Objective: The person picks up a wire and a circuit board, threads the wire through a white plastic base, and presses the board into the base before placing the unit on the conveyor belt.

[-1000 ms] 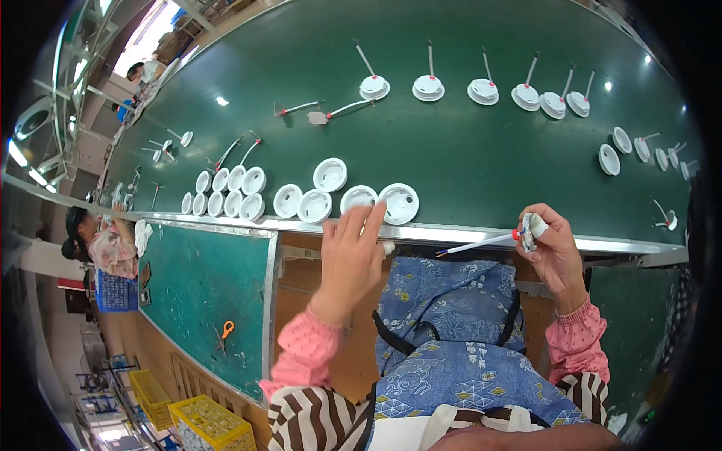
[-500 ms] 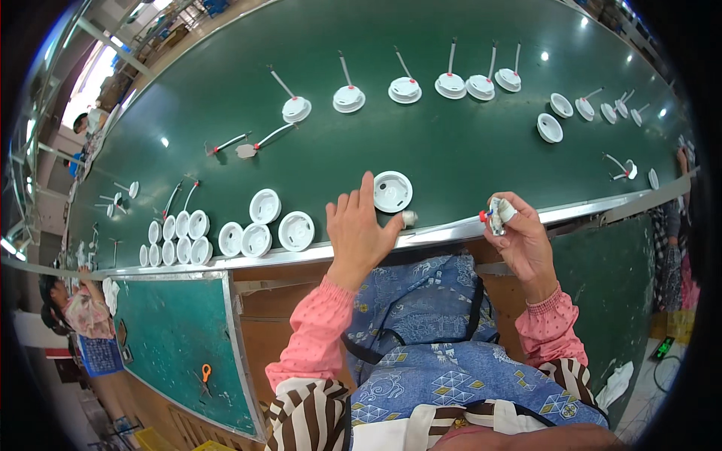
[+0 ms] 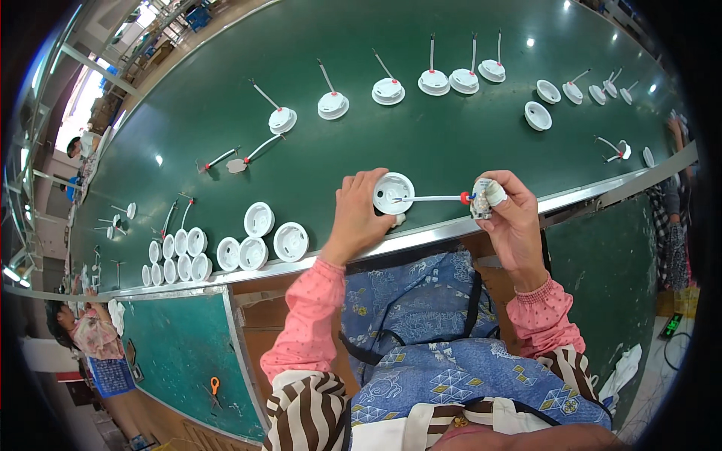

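- Left hand [image 3: 359, 218] curled around the near-left side of a round white plastic cap [image 3: 393, 193], pinning it to the green table [image 3: 316, 161] close to the metal front edge [image 3: 421, 239].
- Right hand [image 3: 514, 218] clenched on a small grey-white fitting [image 3: 485, 197] with a red collar and a thin white tube [image 3: 432, 199]; tube lying level, tip reaching into the cap's open hollow.
- Nothing else visible inside that cap apart from the tube end.
- Near the front edge, left of the hands: three larger empty white cup-shaped caps [image 3: 259, 219], [image 3: 291, 241], [image 3: 253, 253], plus a fourth [image 3: 228, 253] beside them, all open side up.
- Further left, a tight cluster of smaller white caps [image 3: 177, 255], roughly seven; exact count hard to tell at the rim.
- Far side of the table: five finished white caps with an upright thin tube [image 3: 332, 104] standing in each, spaced in a row.
- Right of these, two empty white caps [image 3: 538, 115], [image 3: 548, 91], then a few smaller tubed pieces too small to count.
- Loose tubes with red collars [image 3: 219, 158] lying flat on the left part of the table.
- Orange-handled cutters [image 3: 214, 385] on a lower green surface.
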`<state>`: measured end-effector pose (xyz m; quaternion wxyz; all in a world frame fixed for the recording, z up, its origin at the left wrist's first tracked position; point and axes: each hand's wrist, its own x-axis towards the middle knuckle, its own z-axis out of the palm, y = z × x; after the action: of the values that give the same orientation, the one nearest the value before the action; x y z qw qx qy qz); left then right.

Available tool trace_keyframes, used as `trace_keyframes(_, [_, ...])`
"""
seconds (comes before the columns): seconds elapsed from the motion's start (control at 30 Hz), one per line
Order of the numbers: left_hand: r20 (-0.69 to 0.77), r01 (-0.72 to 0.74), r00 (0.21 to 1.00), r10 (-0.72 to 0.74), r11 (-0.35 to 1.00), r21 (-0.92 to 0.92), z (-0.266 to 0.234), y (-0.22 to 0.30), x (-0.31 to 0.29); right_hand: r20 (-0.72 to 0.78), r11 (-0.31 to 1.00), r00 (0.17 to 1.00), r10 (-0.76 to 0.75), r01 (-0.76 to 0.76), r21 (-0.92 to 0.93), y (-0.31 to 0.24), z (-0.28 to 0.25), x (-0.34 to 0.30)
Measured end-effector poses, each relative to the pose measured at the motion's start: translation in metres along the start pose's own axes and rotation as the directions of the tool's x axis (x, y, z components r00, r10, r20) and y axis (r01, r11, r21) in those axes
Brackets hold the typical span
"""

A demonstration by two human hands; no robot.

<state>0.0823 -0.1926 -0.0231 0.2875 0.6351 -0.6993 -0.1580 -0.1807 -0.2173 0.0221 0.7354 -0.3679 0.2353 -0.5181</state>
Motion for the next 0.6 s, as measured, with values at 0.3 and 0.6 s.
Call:
trace_keyframes(0.3, [-0.284,0.069,0.954,-0.096,0.992,-0.104,0.021,0.029,-0.036,0.072,0.967,0.997,-0.034,0.051,-0.249,0.011,0.028,-0.002])
trace_keyframes(0.6, [-0.371,-0.006,0.928,0.007,1.0,0.006,0.015,0.044,-0.046,0.169,0.814,0.97,-0.172,0.237,-0.531,0.036,0.032,0.002])
